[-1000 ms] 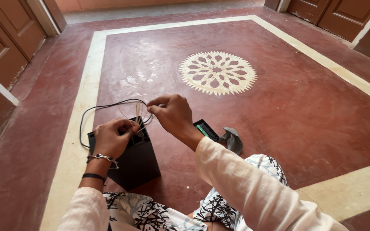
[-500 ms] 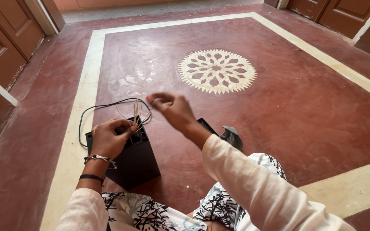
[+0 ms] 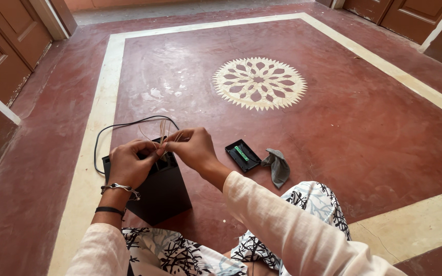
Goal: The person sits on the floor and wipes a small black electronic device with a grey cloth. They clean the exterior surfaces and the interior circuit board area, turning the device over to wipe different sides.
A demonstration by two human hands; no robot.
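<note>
Head view: a person sits on a red floor (image 3: 364, 122) bordered by a cream band. A black box (image 3: 162, 191) stands on the floor just before the knees, partly over the cream band along the floor's left side. The left hand (image 3: 129, 164) rests on the box's top, fingers curled and pinching thin pale wires (image 3: 163, 132) that rise from the opening. The right hand (image 3: 193, 148) meets it just beside, fingertips clenched on the same bundle of wires. A black cable (image 3: 109, 131) loops from the box over the floor toward the far left. Right of the box, apart from it, lies a small black open case (image 3: 242, 155) with a green part inside, and a crumpled grey cloth (image 3: 278, 166) touches its right end. A cream rosette (image 3: 259, 84) is inlaid farther off.
</note>
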